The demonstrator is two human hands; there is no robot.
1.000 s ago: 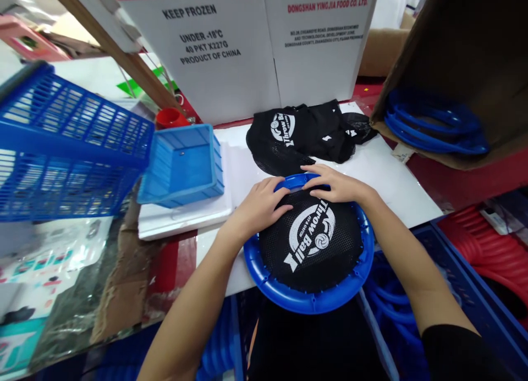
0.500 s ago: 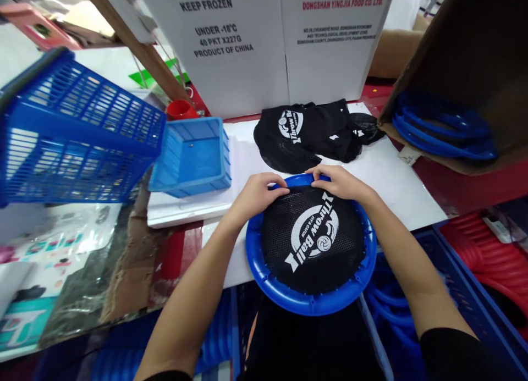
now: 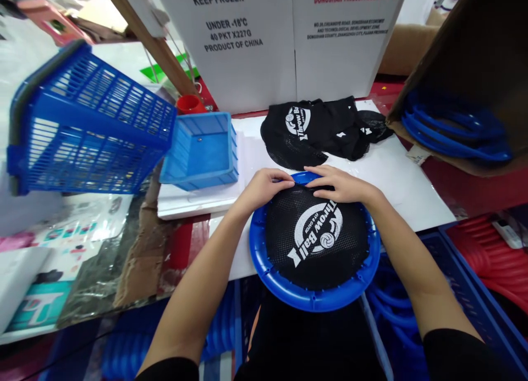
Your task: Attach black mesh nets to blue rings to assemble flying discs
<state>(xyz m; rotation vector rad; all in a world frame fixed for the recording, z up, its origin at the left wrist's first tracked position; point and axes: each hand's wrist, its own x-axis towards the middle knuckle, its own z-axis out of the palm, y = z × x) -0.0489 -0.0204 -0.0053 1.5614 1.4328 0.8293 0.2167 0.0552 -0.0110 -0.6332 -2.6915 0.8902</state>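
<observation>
A blue plastic ring with black mesh (image 3: 284,243) stretched across it, printed "Throw Ball", lies at the near edge of the worktop, partly over my lap. At its far rim, my left hand (image 3: 270,187) pinches the mesh edge against the ring, thumb and fingers together. Just to the right, my right hand (image 3: 340,184) rests on the same rim with its fingers stretched and apart. Both hands cover part of the far rim. Beyond them lies a pile of black mesh covers (image 3: 325,128) with the same print.
A light blue bin (image 3: 198,180) stands left on white sheets, beside a tilted blue basket (image 3: 91,122). A white carton (image 3: 264,78) blocks the back. To the right, an open cardboard box (image 3: 429,56) holds blue rings (image 3: 454,133). Red rings (image 3: 478,254) fill a lower crate.
My right hand has loosened from a pinch, its fingers now spread along the rim. My left hand stays pinched at the far edge. The whole view has shifted slightly.
</observation>
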